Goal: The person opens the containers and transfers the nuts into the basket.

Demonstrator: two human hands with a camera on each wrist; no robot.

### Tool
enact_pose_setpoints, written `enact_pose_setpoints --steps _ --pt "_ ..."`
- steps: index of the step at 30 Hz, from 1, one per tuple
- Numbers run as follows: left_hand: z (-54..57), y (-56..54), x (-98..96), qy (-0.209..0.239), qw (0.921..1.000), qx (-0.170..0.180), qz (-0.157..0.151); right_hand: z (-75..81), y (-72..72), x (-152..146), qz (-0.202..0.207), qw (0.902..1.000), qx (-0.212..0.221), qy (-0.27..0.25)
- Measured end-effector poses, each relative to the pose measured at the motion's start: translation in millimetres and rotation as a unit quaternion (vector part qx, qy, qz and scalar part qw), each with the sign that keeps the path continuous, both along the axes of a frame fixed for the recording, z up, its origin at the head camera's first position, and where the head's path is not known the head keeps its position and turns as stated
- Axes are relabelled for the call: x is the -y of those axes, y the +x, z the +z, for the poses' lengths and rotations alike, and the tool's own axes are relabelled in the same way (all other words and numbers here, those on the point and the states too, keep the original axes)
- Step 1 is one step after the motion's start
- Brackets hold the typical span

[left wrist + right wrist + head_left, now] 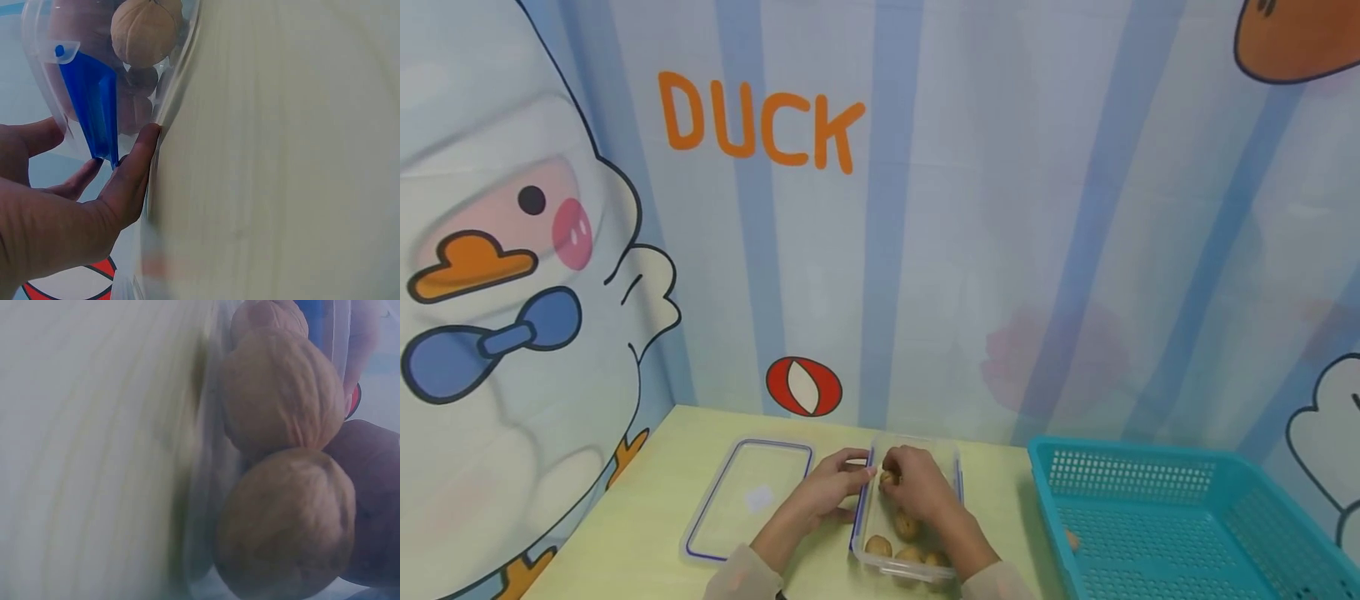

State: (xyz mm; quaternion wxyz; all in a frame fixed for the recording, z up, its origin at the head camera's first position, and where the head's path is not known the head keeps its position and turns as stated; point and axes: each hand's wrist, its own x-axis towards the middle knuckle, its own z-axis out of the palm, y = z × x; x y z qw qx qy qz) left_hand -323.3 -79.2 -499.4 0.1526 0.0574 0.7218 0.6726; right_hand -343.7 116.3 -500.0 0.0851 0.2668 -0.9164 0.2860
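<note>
A clear plastic box [860,508] with blue clips holds several walnuts [878,546] on the table. At its left side my left hand [831,487] grips the wall, the thumb at the rim. In the left wrist view, that hand's fingers [140,147] lie around a blue clip [94,103], one low by the tabletop. My right hand [917,479] reaches down into the box and pinches a walnut [888,479] near the far left part. Through the clear wall, the right wrist view shows large walnuts [284,525] lined up close to the side.
A clear lid [707,556] with a blue seal lies left of the box, a small white square [759,498] showing on it. On the right stands a turquoise basket [1150,454] with a small brownish thing [1072,540] at its left side. A printed curtain [970,208] backs the table.
</note>
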Motion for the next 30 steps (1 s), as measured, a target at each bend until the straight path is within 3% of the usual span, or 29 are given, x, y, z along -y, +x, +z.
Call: enact_pose_setpoints --steps 10,20,24,30 --pt "1.8 1.7 -0.6 0.014 0.9998 0.013 -0.009 -0.1 0.8 -1.0 0.007 1.0 -0.001 -0.001" --pt "3.9 1.4 3.0 0.006 0.9999 0.01 0.0 3.2 3.3 5.1 -0.031 0.9984 -0.032 -0.035" --pt "2.6 0.9 2.9 0.009 0.9999 0.009 -0.002 7.9 4.5 3.8 -0.042 0.9964 -0.039 -0.064" --pt "0.4 -0.2 0.8 0.01 0.9999 0.007 0.0 23.8 10.6 -6.3 -0.027 0.9935 -0.04 -0.104"
